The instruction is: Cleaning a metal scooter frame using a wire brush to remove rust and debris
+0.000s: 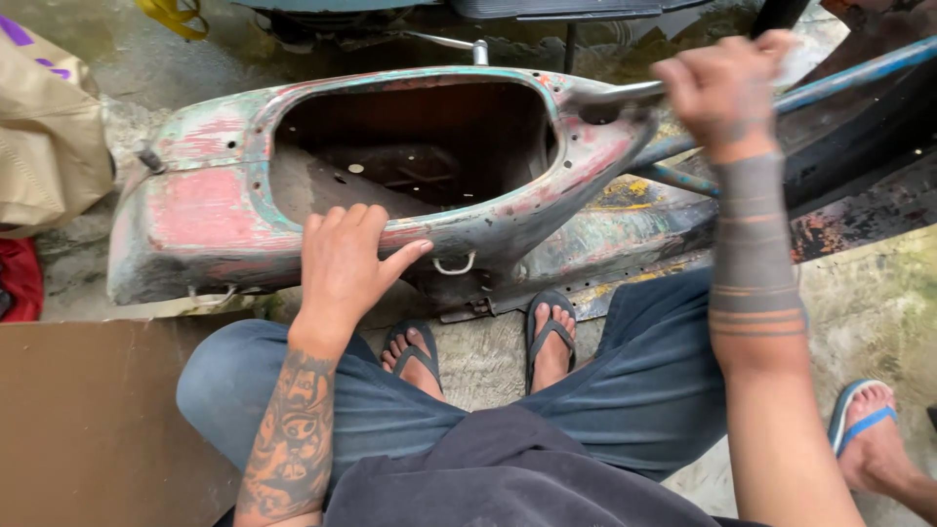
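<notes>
Worn metal scooter body (224,210) with flaking red and teal paint, matt and rough with rust, bare metal hook (455,265), blue painted frame tube (859,73), matt denim trousers (644,390), rubber flip-flops (551,327), rough concrete floor (869,293), brown cardboard sheet (88,420)

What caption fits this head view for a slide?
Seated person's left hand rests on a worn red scooter body shell while the right hand grips a metal bar at its end.

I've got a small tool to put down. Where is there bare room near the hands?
Bare room: the brown board by the left knee, and the concrete right of the right forearm. Inside the shell the hollow is open but littered. Crowded: between the feet, and around the right hand, gripping a bar. The left hand rests on the shell.
</notes>
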